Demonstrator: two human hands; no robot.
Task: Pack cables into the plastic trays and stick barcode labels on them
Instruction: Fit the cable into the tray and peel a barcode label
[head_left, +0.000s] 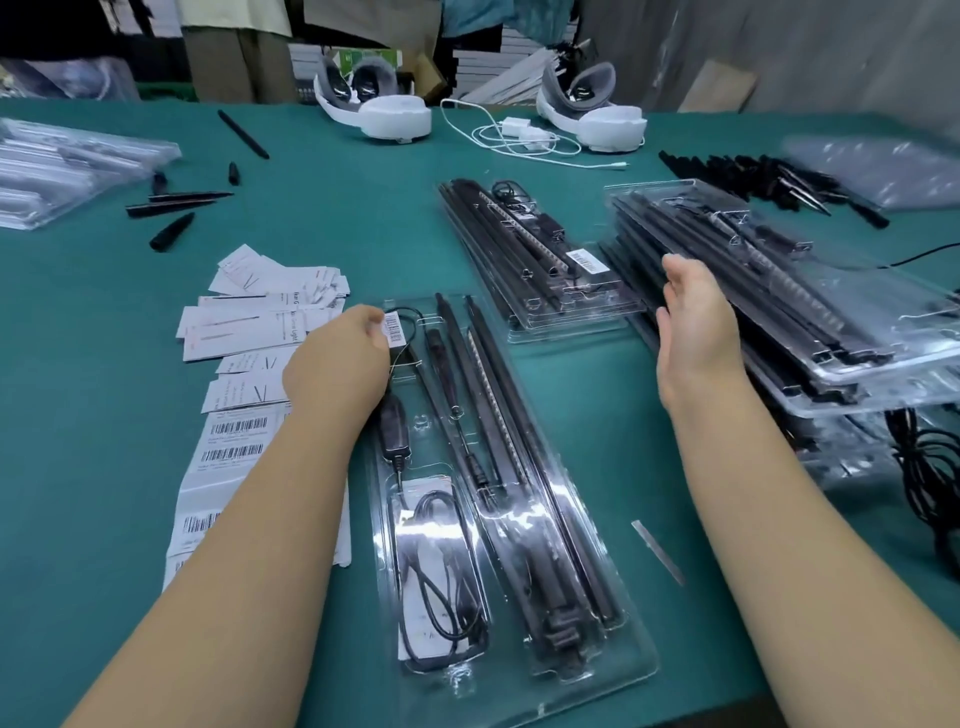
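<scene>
Small white barcode label (394, 329) pinched in left hand (340, 358): bars only, digits unreadable. White paper leaflets (270, 306) on green table: partial "Light" legible. White barcode sticker sheets (234, 441): text too small.

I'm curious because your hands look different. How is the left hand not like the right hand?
The left hand pinches a barcode label over the near tray; the right hand holds nothing. The left hand's fingers are curled; the right hand's are straight, beside the stacked trays. Both are bare.

Green-covered table (363, 208), stacked boxes (478, 62) behind, grey wall (831, 47)
</scene>
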